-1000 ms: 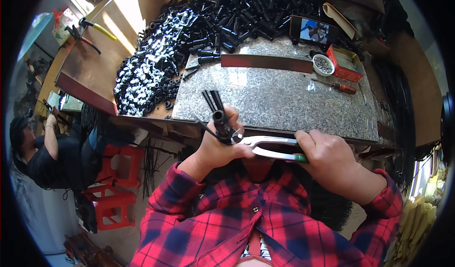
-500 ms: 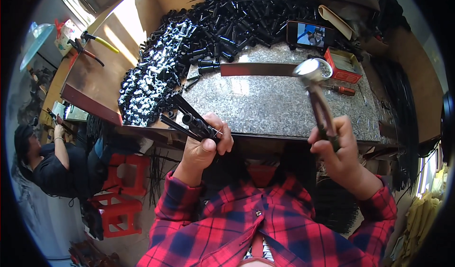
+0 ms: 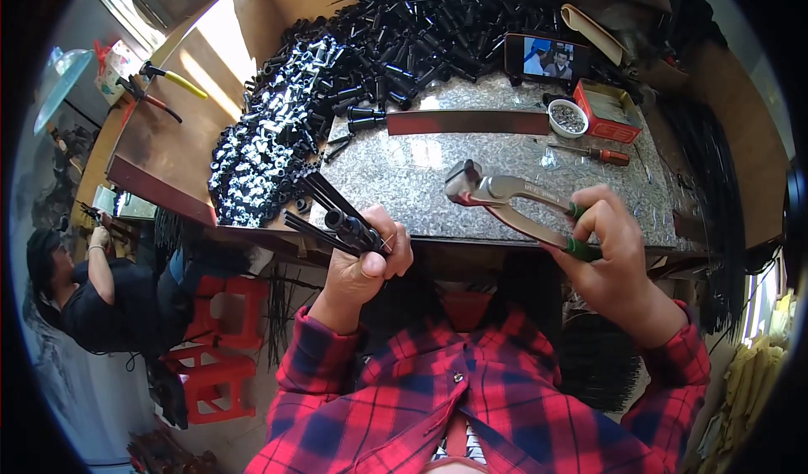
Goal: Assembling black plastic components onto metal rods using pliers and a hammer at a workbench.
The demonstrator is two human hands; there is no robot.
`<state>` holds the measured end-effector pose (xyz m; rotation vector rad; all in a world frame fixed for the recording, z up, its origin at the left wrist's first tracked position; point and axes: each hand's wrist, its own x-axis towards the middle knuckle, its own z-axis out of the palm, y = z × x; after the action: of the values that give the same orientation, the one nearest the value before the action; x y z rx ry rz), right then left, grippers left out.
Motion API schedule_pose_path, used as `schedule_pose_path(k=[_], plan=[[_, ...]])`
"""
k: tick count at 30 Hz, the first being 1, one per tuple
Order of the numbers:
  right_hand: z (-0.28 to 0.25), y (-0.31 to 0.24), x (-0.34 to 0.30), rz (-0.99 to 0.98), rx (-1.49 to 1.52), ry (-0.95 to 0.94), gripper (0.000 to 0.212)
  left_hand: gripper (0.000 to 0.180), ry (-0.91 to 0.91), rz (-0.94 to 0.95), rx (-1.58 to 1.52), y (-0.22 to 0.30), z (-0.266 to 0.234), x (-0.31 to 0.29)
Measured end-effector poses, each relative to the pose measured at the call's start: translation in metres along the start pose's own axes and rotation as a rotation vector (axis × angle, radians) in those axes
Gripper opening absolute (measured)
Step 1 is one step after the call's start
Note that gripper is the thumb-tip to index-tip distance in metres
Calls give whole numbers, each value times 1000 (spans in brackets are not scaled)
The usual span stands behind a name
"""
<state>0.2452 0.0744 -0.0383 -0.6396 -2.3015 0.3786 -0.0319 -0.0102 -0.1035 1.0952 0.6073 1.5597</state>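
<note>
A worker in a red plaid shirt [image 3: 471, 407] holds the work low, just in front of the counter [image 3: 438, 179] edge. The left hand [image 3: 364, 259] is clenched around a small bundle of black rods [image 3: 332, 213], their free ends fanning up and left over the counter edge. The right hand [image 3: 610, 251] grips the green-tipped handles of metal pincers [image 3: 505, 198], whose head points left toward the bundle but stands apart from it. To do this well, it seems wise to keep the bundle tightly fisted so no rod slips, and to bring the pincer head squarely onto one end before squeezing. Beyond, on the speckled counter, lie a dark red bar [image 3: 467, 122], a screwdriver [image 3: 593, 151], a small bowl [image 3: 567, 118] and a red box [image 3: 610, 110]. Farthest back rises a great heap of black parts [image 3: 421, 28], beside a propped phone [image 3: 540, 58].
</note>
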Motion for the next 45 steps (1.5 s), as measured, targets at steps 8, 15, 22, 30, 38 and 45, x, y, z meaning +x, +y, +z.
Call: schedule_pose_path(k=[8,15,22,30,38,45], plan=[[-3,-12,18,-312,-638,100,31,63,122,-83,88,-8,9,-5],[11,-13,17,-427,-794,134,25,64,230,-139,378,-15,4,-8],[10,-17,18,-394,-681,48,21,57,248,-70,418,-17,10,-5],[4,-19,10,-426,-658,18,26,56,280,-45,484,-23,8,-6],[3,-14,-17,-59,56,-374,28,71,103,-5,122,-27,4,-22],[2,-2,-32,999,1350,-1314,33,61,-325,83,521,-8,7,-3]])
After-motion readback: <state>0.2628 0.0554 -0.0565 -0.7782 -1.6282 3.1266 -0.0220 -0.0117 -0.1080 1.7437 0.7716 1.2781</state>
